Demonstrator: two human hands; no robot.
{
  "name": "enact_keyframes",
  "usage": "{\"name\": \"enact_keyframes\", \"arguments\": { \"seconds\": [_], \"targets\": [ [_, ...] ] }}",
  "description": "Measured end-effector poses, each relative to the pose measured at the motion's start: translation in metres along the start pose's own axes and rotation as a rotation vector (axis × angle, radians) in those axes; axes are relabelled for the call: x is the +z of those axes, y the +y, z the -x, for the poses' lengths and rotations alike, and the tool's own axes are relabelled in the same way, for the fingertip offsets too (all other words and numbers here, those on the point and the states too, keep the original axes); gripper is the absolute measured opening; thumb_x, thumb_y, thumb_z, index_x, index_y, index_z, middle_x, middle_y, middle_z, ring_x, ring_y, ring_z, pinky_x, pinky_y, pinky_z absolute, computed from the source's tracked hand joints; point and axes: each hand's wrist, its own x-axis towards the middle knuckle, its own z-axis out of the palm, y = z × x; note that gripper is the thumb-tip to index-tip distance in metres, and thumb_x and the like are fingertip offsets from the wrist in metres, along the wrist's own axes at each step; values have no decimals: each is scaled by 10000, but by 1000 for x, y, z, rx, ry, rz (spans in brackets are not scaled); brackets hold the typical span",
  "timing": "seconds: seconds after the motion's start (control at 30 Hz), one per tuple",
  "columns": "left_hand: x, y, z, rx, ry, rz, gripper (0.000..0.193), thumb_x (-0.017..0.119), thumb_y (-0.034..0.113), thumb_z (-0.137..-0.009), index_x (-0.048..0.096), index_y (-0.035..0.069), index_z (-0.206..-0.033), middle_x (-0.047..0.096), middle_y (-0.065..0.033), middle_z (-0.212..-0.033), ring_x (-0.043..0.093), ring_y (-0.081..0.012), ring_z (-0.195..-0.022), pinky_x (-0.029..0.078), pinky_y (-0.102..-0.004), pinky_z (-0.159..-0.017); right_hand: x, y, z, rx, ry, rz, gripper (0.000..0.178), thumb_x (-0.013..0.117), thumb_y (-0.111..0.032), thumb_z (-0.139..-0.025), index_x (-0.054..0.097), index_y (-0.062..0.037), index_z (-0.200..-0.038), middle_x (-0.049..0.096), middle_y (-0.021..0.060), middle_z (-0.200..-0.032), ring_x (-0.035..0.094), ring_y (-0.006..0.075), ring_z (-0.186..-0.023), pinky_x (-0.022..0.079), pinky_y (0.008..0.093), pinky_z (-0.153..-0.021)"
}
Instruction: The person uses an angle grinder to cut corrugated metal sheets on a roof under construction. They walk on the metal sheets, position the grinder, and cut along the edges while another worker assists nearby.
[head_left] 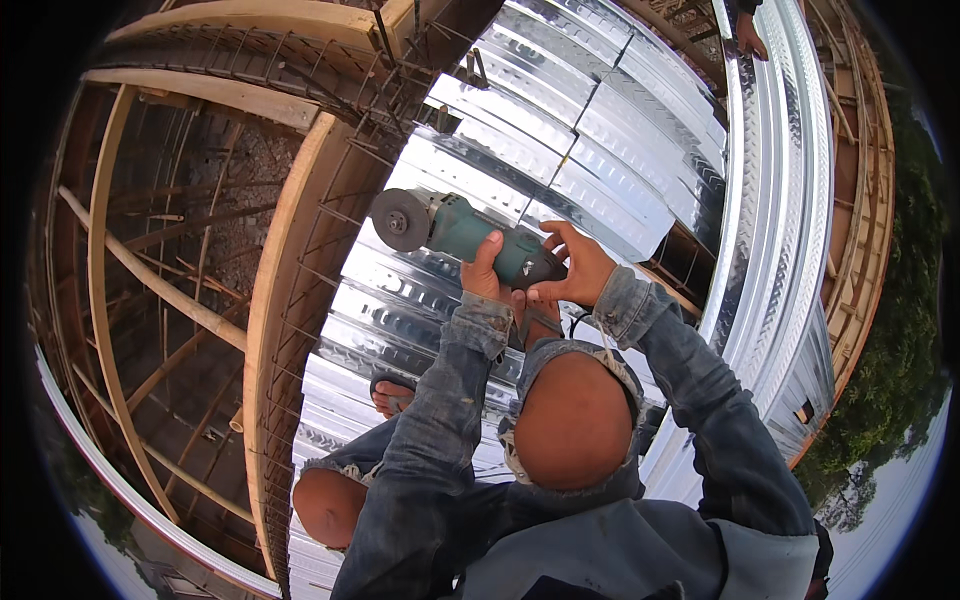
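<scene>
A green angle grinder (468, 232) with a dark round disc (398, 222) at its left end is held up above ribbed, shiny metal sheets (400, 290). My left hand (483, 270) is closed around the body from below, thumb on top. At the tail end, my right hand (584, 264) curls its thumb and fingers against the casing, with one finger bent and raised. The disc points left, toward the timber-edged opening. Whether the disc is spinning cannot be told. My bare knees and sandalled feet are on the sheets below my hands.
On the left, an opening with timber beams (285, 210) and poles drops to a lower level. Bent steel rebar (325, 240) lines its edge. Long metal sheets (775, 180) are stacked on the right. Another person's hand (750, 38) rests near them at the top.
</scene>
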Motion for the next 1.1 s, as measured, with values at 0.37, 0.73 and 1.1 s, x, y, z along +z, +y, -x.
{"name": "enact_keyframes", "arguments": {
  "seconds": [0.37,0.73,1.1],
  "targets": [
    [19,13,-12,250,-464,-400,414,770,105,-691,542,32,-1029,619,-65,-903,610,-159,-780,526,-319,-693,42,38,19,10,22,-650,485,769,-111,-698,515,-31,-1104,616,82,-920,605,136,-796,504,297,-709],
    [-32,287,-74,460,153,-2044,579,669,444,-742,595,32,-1141,619,-156,-1117,588,-293,-1047,437,-352,-941,-79,30,-13,-72,619,445,749,774,-132,-589,452,-48,-1260,657,122,-988,648,239,-876,507,320,-791],
    [-275,388,-11,53,654,-1442,498,693,379,-752,630,29,-1101,623,-142,-1113,615,-250,-954,451,-376,-925,-115,37,-73,-29,478,804,879,749,-211,-596,340,-279,-1371,638,169,-1042,622,352,-936,499,394,-842]
  ]
}}
